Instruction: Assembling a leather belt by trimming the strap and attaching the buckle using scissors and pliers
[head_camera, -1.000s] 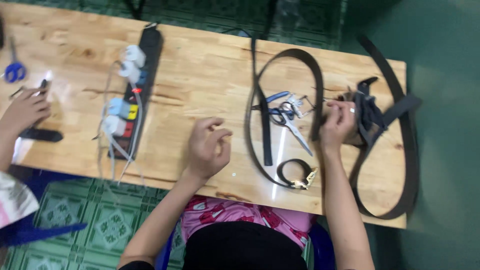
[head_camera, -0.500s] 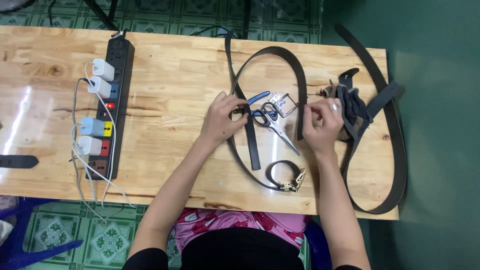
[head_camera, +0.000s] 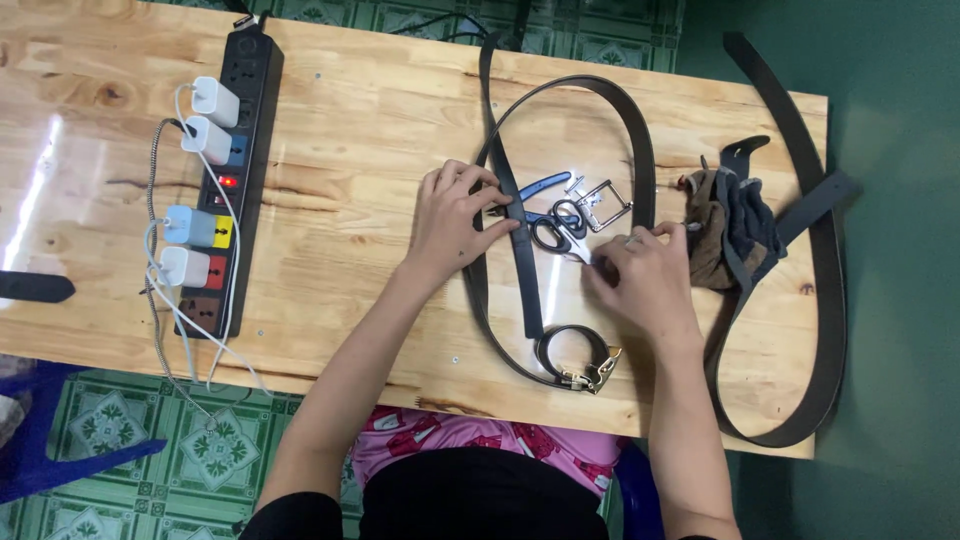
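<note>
Two bare hands work over the wooden table (head_camera: 360, 120) as I look down from the head camera. Nearest me, a coiled dark strap with a brass clasp (head_camera: 580, 360) lies by the table's front edge. Just beyond it, my right hand (head_camera: 645, 280) rests knuckles-up, fingers curled with the tips pressed at the scissors (head_camera: 555, 225); I cannot tell whether they actually grip anything. My left hand (head_camera: 455, 215) pinches the dark leather belt (head_camera: 520, 240), thumb and fingers closed on the strap where it runs beside the scissors' blue handle. A silver belt buckle (head_camera: 605, 205) lies just past the scissors, inside the belt's loop. A crumpled brown-and-grey cloth (head_camera: 730, 225) sits to the right, with a second long belt (head_camera: 825, 260) curving around it. Far left, a black power strip (head_camera: 235, 150) carries several white chargers.
</note>
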